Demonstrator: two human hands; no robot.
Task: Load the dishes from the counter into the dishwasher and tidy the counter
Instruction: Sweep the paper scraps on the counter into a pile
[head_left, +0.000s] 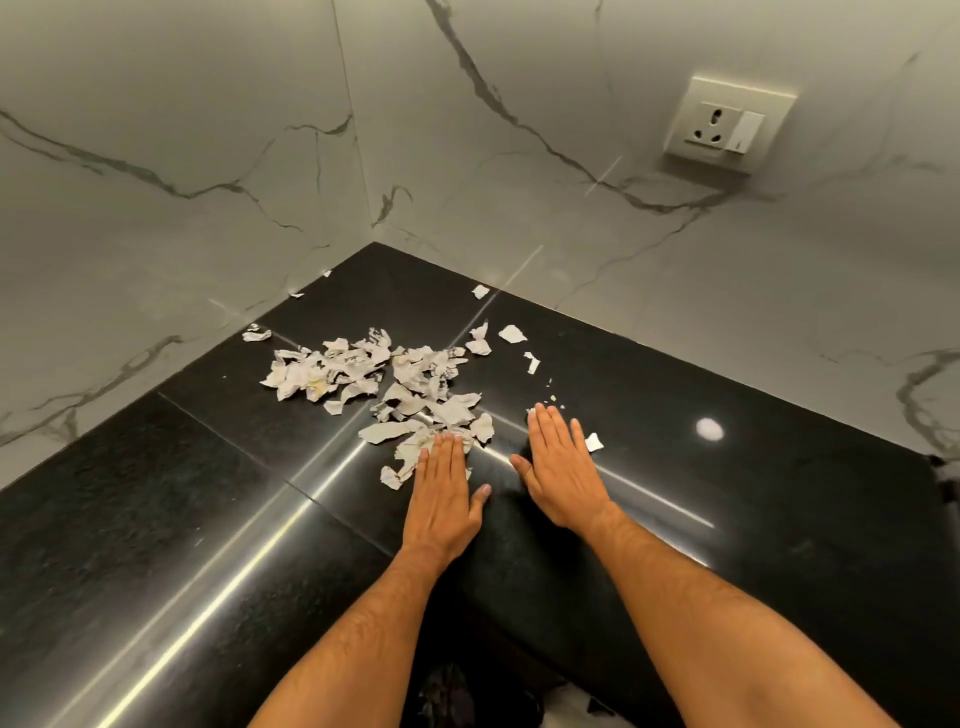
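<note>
Setting: I look down at a black polished counter (675, 467) in a corner of white marbled wall (156, 156); a socket plate (727, 124) sits on the wall to the right.
Dishes: none show in this view; the step in hand looks to me like the tidying part.
Paper scraps: a loose heap of torn paper scraps (374, 379) lies toward the corner, ahead of and left of my hands; stray bits sit apart behind it and to the right.
Left hand: my left hand (447, 493) lies flat, fingers straight and together, fingertips pressing on the near edge of the heap; it holds nothing.
Right hand: my right hand (561, 467) lies flat on bare counter just right of the heap, fingers straight and slightly fanned; it grips nothing; a single scrap (594, 442) lies just beside its little finger.
Doing it well: I judge the best move is to keep both palms low and sweep inward; draw the strays in first; then cup the pile between my hands.
Risk: the glossy stone may let small bits slide under my fingers; light scraps may flutter off if I sweep fast.
</note>
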